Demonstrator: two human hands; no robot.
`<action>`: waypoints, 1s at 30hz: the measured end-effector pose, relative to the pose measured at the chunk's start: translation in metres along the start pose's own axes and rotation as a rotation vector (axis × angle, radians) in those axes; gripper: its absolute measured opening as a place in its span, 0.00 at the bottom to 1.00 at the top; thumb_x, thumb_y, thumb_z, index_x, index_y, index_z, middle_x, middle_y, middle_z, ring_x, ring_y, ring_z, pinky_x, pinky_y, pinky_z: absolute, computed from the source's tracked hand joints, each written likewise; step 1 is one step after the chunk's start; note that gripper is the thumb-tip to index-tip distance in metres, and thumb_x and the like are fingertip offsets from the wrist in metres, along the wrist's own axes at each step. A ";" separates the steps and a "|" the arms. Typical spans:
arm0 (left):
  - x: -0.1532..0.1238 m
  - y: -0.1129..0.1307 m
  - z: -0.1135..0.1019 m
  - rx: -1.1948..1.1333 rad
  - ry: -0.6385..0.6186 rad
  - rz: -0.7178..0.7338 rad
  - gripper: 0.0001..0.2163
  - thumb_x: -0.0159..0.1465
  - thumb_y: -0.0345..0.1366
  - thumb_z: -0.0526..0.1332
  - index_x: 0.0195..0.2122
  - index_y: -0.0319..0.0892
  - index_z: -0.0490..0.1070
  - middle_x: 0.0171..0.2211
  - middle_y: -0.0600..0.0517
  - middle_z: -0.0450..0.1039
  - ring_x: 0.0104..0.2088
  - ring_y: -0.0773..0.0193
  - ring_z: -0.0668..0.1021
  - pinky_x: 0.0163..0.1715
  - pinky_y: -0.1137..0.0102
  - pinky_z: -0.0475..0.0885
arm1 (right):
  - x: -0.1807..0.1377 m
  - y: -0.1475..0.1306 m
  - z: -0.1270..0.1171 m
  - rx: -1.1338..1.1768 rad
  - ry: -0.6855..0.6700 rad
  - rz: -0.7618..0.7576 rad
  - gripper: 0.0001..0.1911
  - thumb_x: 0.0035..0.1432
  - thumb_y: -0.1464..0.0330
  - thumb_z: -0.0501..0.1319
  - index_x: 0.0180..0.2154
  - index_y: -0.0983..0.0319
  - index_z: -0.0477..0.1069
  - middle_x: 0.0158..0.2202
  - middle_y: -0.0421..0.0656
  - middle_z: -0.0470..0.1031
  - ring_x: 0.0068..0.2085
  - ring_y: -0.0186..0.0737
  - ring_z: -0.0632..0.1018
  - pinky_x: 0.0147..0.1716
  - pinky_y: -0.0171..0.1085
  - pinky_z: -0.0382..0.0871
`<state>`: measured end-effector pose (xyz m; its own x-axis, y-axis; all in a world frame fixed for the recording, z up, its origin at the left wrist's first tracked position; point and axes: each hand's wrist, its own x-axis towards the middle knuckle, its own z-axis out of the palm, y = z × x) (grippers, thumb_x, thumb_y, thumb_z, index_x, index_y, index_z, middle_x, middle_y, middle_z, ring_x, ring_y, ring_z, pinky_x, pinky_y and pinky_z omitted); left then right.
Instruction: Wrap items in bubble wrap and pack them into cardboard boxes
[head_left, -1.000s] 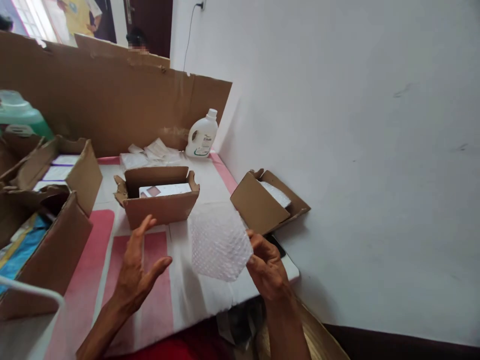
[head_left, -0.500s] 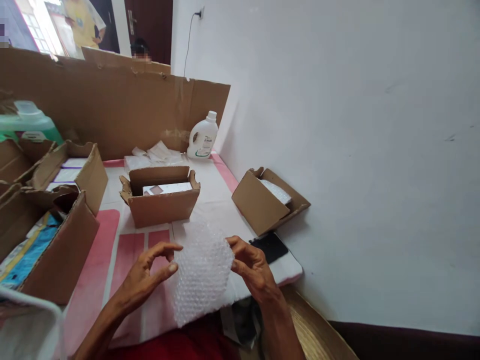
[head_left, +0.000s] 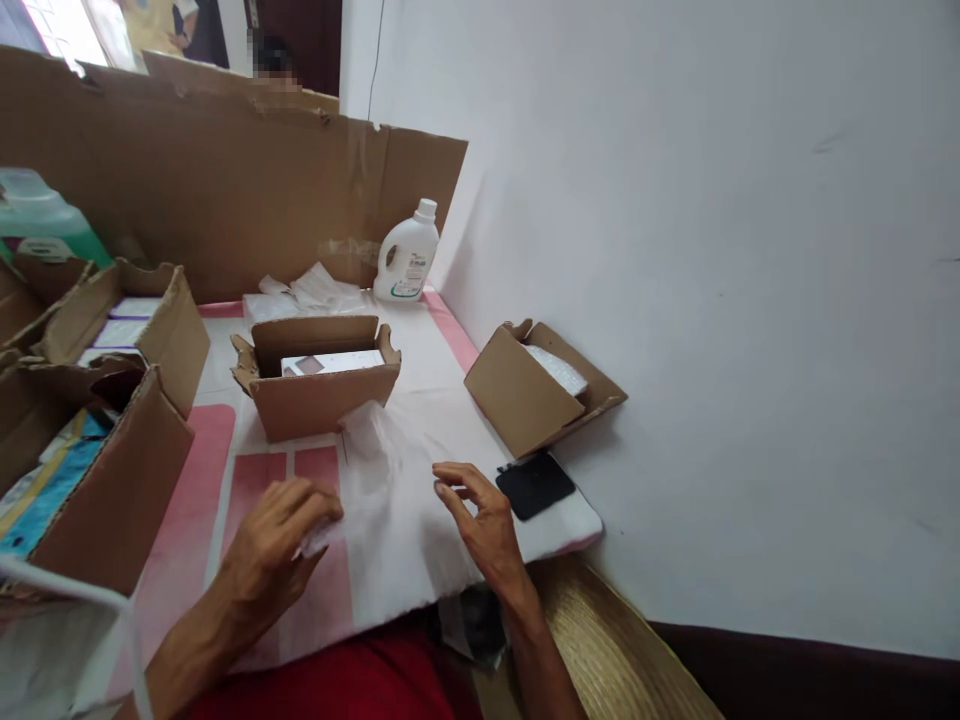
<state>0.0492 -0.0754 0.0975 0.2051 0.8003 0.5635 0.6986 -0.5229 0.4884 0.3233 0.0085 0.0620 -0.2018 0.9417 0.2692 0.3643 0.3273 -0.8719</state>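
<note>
My left hand is closed, fingers down, over the table's near side. A small bunched part of clear bubble wrap shows under its fingers; the rest of the piece is hidden. Thin see-through plastic lies ahead of it, against the front of a cardboard box holding a white carton. My right hand hovers over the white part of the table, its thumb and fingers curved and apart, with nothing in them. Right of it lies a flat black object.
A tilted cardboard box with bubble wrap inside leans near the wall. Several open boxes stand at the left, with a green jug behind. A white bottle stands before the cardboard partition. People are beyond it.
The bubble wrap sheet spread between my hands has left the middle; my left hand has closed on a bunched part. My right hand has let go. The view has tipped slightly down.
</note>
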 end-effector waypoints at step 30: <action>-0.127 -0.057 -0.018 0.244 -0.121 0.016 0.19 0.64 0.24 0.56 0.54 0.48 0.69 0.44 0.50 0.79 0.46 0.60 0.81 0.47 0.66 0.74 | -0.054 0.030 0.066 -0.664 -0.362 -0.498 0.11 0.63 0.79 0.62 0.46 0.62 0.73 0.49 0.47 0.80 0.50 0.47 0.77 0.51 0.45 0.67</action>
<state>-0.0296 -0.1528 0.0100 0.2872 0.8296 0.4788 0.8362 -0.4610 0.2971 0.2856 -0.0372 -0.0058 -0.7091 0.6338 0.3090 0.5855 0.7734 -0.2430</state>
